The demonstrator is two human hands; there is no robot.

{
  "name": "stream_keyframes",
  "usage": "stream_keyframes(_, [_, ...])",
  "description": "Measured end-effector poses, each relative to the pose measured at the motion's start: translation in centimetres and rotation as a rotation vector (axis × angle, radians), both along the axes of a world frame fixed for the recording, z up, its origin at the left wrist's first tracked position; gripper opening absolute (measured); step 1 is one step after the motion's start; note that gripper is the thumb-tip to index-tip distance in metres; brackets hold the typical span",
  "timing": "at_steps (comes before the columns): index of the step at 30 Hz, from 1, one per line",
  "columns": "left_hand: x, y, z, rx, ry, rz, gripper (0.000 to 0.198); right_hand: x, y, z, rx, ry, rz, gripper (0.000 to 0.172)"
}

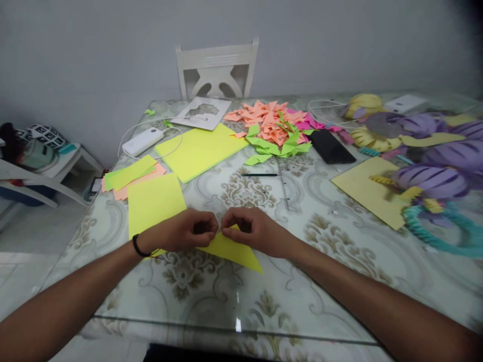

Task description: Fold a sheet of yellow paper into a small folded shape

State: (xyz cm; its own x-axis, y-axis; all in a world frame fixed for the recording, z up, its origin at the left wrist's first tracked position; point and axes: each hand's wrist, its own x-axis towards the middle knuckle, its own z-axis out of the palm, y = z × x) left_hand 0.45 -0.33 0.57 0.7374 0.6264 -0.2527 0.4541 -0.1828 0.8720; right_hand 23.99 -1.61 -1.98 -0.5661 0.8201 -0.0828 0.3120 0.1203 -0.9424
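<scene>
A piece of yellow paper lies low over the table, with one pointed corner toward the front right. My left hand and my right hand meet at its far edge, fingertips almost touching. Both are closed in a pinch on the paper, thumbs against curled fingers. The paper's left part is hidden behind my left hand. Just beyond my left hand and wrist, a larger yellow sheet lies flat, partly covered by that hand.
A yellow-green paper stack, power bank, and cut-out white sheet lie toward the back. Folded orange and green paper pieces form a heap beside a phone. A pencil, clear ruler and purple paper crafts are rightward.
</scene>
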Motion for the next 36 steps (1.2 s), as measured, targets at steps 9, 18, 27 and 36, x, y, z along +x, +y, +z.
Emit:
stream_keyframes(9, [0.1, 0.0, -0.6, 0.079, 0.008, -0.003, 0.003, 0.0, 0.3, -0.2, -0.056, 0.017, -0.003, 0.018])
stream_keyframes(18, [-0.2, 0.2, -0.5, 0.031, -0.007, -0.015, 0.003, 0.5, 1.0, -0.2, -0.16, 0.145, -0.014, 0.025])
stream_keyframes(27, [-0.6, 0.3, 0.0, -0.045, 0.025, -0.073, 0.006, 1.6, 2.3, -0.3, -0.244, 0.22, 0.09, 0.037])
stream_keyframes(36, [-0.9, 0.7, 0.5, -0.066, 0.006, -0.142, 0.006, 2.8, 3.7, -0.5, -0.266, 0.19, 0.271, 0.038])
